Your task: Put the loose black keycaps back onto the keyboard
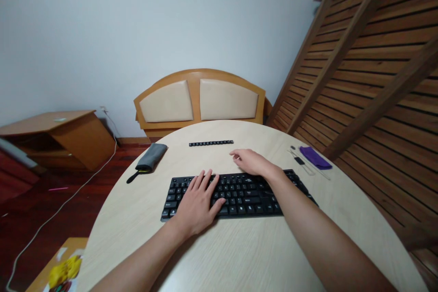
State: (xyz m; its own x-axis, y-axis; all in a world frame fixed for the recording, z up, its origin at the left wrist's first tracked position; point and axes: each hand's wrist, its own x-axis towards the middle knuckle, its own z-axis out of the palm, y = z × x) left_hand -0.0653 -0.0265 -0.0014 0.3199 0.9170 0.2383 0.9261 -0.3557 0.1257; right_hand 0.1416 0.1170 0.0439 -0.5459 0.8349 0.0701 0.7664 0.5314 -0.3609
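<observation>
A black keyboard (251, 200) lies on the round table in front of me. My left hand (200, 203) rests flat on its left half with the fingers spread. Just past the keyboard's back edge hovers my right hand (251, 161), turned to the left. Its fingers are loosely bent and apart, and I see nothing between them. Farther back, a straight row of small black keycaps (211, 143) lies on the table, apart from both hands. My hands and right forearm hide parts of the keyboard.
A grey pouch (152, 157) with a black strap lies on the table's left. At right are a purple cloth (315, 158) and a wire tool with a black grip (299, 160). Behind the round table (239, 246) stands a headboard (198, 100); wooden slats (369, 91) lean at right.
</observation>
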